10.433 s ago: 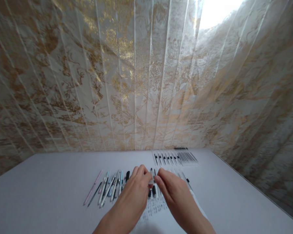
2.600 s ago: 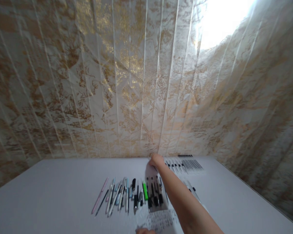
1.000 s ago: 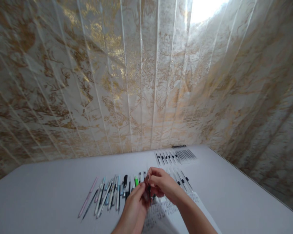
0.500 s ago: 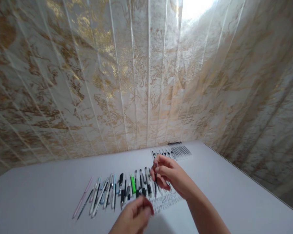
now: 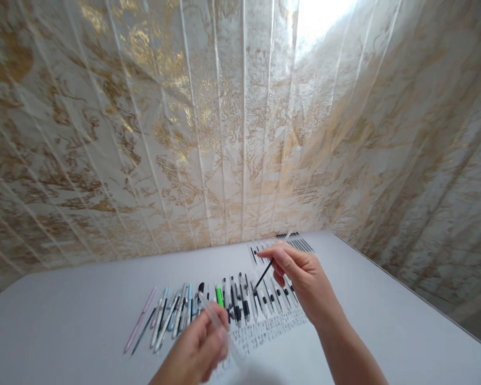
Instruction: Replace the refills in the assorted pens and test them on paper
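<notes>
My left hand (image 5: 202, 337) is closed around a clear pen barrel (image 5: 235, 353), blurred and slanting from upper left to lower right over the paper. In my right hand (image 5: 299, 272), a thin dark pen refill (image 5: 264, 275) is pinched; its lower end slopes down to the left, and a pale end shows above the knuckles. Beneath the right hand lies a row of clear pen parts with black pieces (image 5: 271, 298). A bright green pen or marker (image 5: 219, 295) lies just beyond the left hand, among black and clear pens (image 5: 239, 297).
White, pale blue and grey pens (image 5: 170, 315) lie bunched on the left, with a pink pen (image 5: 140, 321) outermost. A sheet with handwriting (image 5: 276, 350) lies in front. Dark slim pieces (image 5: 304, 245) are lined up at the back right. A gold-patterned curtain (image 5: 224, 133) hangs behind the white table (image 5: 80, 299).
My left hand has moved left and now shows a clear barrel in its grip. My right hand has shifted right, and its refill has tilted from nearly upright to a slant.
</notes>
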Action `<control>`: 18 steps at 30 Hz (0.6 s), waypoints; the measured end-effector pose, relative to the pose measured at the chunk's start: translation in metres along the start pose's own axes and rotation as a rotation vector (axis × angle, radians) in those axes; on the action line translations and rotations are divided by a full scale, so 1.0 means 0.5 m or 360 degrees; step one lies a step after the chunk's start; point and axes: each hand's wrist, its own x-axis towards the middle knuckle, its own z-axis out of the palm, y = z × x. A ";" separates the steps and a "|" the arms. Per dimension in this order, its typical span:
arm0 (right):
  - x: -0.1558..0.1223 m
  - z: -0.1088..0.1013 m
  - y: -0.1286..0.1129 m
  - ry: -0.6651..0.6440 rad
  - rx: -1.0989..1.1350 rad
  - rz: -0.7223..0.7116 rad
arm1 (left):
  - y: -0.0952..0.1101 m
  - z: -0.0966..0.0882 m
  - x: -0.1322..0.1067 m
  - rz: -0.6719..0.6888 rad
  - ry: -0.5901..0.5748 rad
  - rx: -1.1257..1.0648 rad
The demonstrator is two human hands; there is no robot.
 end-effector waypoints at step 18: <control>-0.036 0.045 -0.026 0.0061 -0.0596 -0.0619 | 0.052 0.068 0.057 -0.0318 0.0305 -0.1502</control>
